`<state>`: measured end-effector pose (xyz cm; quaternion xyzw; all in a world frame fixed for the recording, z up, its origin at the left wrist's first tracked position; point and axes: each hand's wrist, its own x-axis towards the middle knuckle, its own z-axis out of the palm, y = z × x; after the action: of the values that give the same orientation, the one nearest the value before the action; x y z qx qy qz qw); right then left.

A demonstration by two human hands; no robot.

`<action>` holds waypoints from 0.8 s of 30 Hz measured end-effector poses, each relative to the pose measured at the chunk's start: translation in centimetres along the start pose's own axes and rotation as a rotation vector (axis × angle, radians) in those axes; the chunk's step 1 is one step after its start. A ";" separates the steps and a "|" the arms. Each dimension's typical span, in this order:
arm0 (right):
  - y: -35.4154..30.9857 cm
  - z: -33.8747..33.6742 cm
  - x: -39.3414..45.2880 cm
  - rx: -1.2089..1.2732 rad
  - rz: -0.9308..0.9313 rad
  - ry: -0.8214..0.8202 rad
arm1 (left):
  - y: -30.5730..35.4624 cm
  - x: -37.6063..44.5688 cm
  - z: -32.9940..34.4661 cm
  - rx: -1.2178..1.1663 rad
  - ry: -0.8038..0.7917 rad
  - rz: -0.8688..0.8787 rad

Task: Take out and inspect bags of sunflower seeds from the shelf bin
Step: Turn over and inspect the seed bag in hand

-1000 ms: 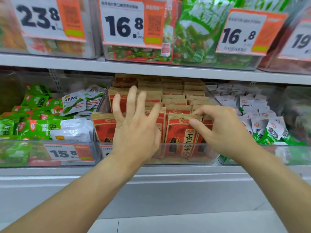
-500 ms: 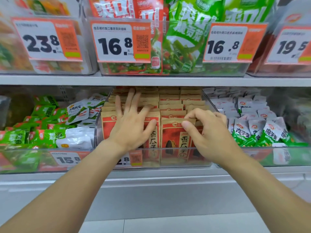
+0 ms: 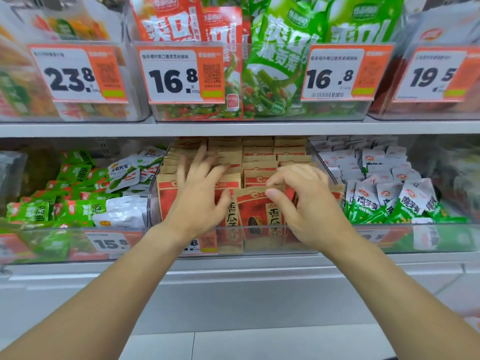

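Sunflower seed bags [image 3: 255, 211] stand upright in rows in the clear shelf bin [image 3: 153, 203] at the middle of the lower shelf, each red-orange with a kraft-brown top band, a small round logo, a dark seed picture and the large characters 香瓜子. The right hand [image 3: 309, 203] pinches the brown top edge of the front bag between thumb and curled fingers. The left hand [image 3: 197, 196] lies on the left-hand bags with fingers spread and blurred. A price tag reading 15.8 [image 3: 110, 242] fronts the neighbouring bin of green packets [image 3: 39, 211]; to the right lie white-and-green packets [image 3: 410, 201] marked 魔芋爽. On the upper shelf, tags read 23.8 [image 3: 75, 74], 16.8 [image 3: 181, 76], 16.8 [image 3: 340, 74] and 19.5 [image 3: 436, 76], before red bags [image 3: 171, 19] and green bags [image 3: 283, 37].
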<state>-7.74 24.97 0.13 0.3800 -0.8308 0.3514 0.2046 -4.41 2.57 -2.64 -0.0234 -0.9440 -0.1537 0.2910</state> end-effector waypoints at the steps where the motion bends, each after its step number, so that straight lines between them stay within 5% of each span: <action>1: -0.2 0.1 0.0 0.017 -0.024 0.017 | 0.2 -0.4 -0.1 -0.032 0.047 0.032; 7: -1.7 -1.1 0.2 0.260 -0.050 0.212 | 4.1 -2.1 -2.8 -0.249 0.240 0.083; 14: -5.1 -3.0 -0.7 0.669 0.033 0.476 | 9.4 -4.7 -5.2 -0.687 0.056 -0.083; 19: -5.6 -3.0 -1.0 0.778 0.432 0.216 | 10.7 -5.7 -4.4 -1.051 -0.017 -0.375; 24: -4.7 -3.5 -1.9 0.806 0.667 -0.217 | 9.8 -5.9 -4.0 -1.114 -0.123 -0.507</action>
<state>-2.64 26.35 3.33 0.1780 -0.7219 0.6473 -0.1676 3.96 10.93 -0.10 0.0446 -0.7131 -0.6867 0.1342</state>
